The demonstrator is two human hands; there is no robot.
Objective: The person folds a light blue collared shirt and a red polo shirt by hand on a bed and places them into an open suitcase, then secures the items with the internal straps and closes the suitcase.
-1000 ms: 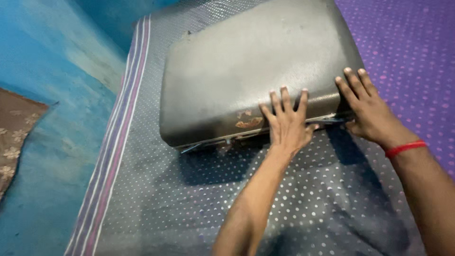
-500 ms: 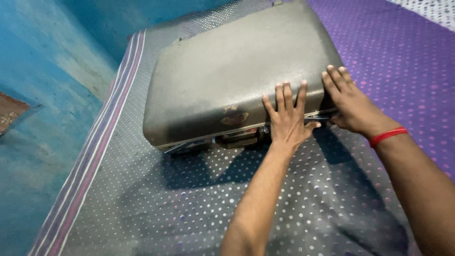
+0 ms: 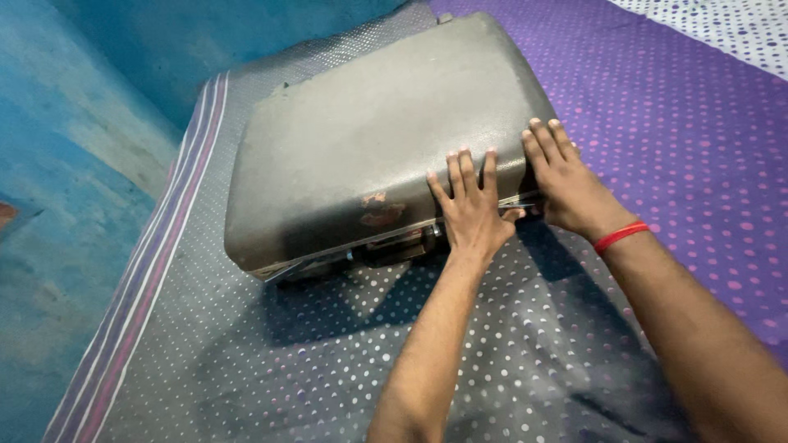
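A worn grey hard-shell suitcase (image 3: 369, 139) lies flat on a bed, with a rusty patch near its front edge. My left hand (image 3: 469, 209) rests on the lid's front edge, fingers spread on top and thumb at the seam. My right hand (image 3: 566, 176), with a red band on its wrist, grips the lid's front right corner, fingers on top and thumb hidden below. The lid stands slightly off the base along the front, where a dark handle (image 3: 394, 244) shows in the gap.
The suitcase sits on a grey sheet with white dots (image 3: 328, 361) that has a striped border (image 3: 156, 271) along its left side. A purple dotted sheet (image 3: 681, 139) covers the bed to the right. A blue wall (image 3: 74, 164) runs along the left.
Both hands stay at the lid's front edge. The view has shifted, so the suitcase sits further left in frame. The gap along the front edge shows more of the handle.
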